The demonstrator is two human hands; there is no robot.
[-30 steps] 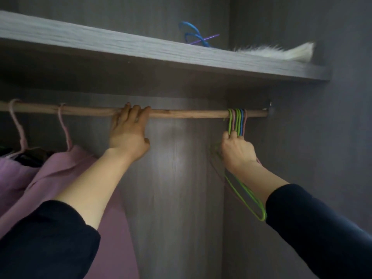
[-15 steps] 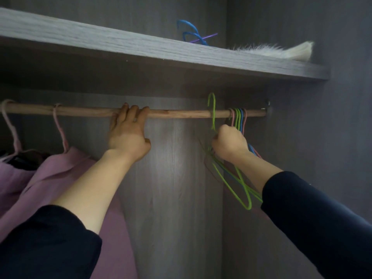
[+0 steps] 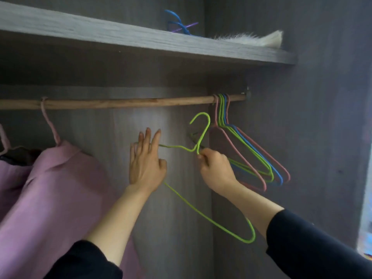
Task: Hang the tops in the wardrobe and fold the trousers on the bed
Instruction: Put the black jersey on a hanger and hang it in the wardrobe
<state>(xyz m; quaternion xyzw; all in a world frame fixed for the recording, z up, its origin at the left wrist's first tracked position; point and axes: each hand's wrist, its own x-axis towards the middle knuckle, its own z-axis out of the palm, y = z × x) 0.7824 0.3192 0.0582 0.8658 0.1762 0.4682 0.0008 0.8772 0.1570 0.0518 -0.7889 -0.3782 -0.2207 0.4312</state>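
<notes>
Inside the wardrobe a wooden rail (image 3: 124, 103) runs left to right. My right hand (image 3: 216, 169) pinches the neck of a green wire hanger (image 3: 203, 212), which is off the rail and hangs tilted below it. My left hand (image 3: 146, 160) is below the rail with fingers straight, in front of the hanger's left shoulder; whether it touches the wire I cannot tell. Several empty hangers (image 3: 259, 156), pink, green and blue, hang bunched at the rail's right end. A pink top (image 3: 54, 188) hangs on a pink hanger at the left.
A grey shelf (image 3: 120, 40) sits above the rail, carrying blue and purple hangers (image 3: 179, 22) and a white furry item (image 3: 259, 40). The wardrobe side wall (image 3: 302, 137) stands close on the right. Another garment hangs at the far left edge.
My right hand lifted the green hanger off the rail and brought it down and left. My left hand let go of the rail and dropped to the hanger's shoulder.
</notes>
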